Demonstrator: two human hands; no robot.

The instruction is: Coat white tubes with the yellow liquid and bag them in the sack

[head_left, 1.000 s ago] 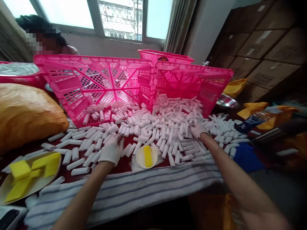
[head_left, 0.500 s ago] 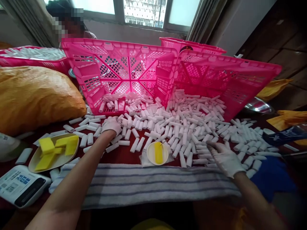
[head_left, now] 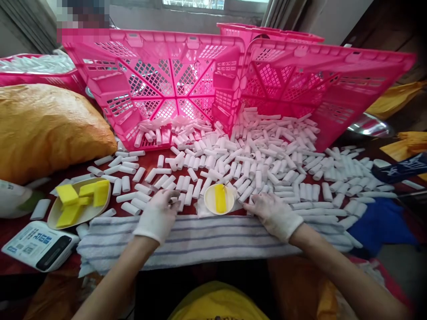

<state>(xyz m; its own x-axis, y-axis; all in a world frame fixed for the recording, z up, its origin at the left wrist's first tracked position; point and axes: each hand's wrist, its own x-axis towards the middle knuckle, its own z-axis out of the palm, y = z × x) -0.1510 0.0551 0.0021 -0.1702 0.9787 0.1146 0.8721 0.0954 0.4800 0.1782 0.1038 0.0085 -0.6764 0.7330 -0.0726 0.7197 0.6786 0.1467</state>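
Both my hands wear white gloves with bare fingertips. My left hand (head_left: 158, 215) is at the towel's back edge, its fingers bent and slightly apart beside some short white rolls (head_left: 189, 194). Whether the fingertips touch a roll is unclear. My right hand (head_left: 273, 214) reaches leftward over the towel, fingers stretched out and touching or very near rolls by the small dish. Between my hands sits that small cream dish (head_left: 208, 202), with a yellow sponge (head_left: 220, 198) in it. A striped towel (head_left: 213, 240) runs under both hands along the table's front edge.
Two pink baskets (head_left: 176, 95) lie tipped toward me, rolls spilling out. On the left are an orange sack (head_left: 50, 133), an oval dish (head_left: 102, 209) of yellow sponge pieces (head_left: 68, 215) and a white scale (head_left: 36, 244). Blue cloth (head_left: 383, 226) lies right. A person (head_left: 83, 26) sits behind.
My left hand has come back toward me and right, from the rolls to the towel's edge. My right hand has moved left to near the small dish. The view has tilted down.
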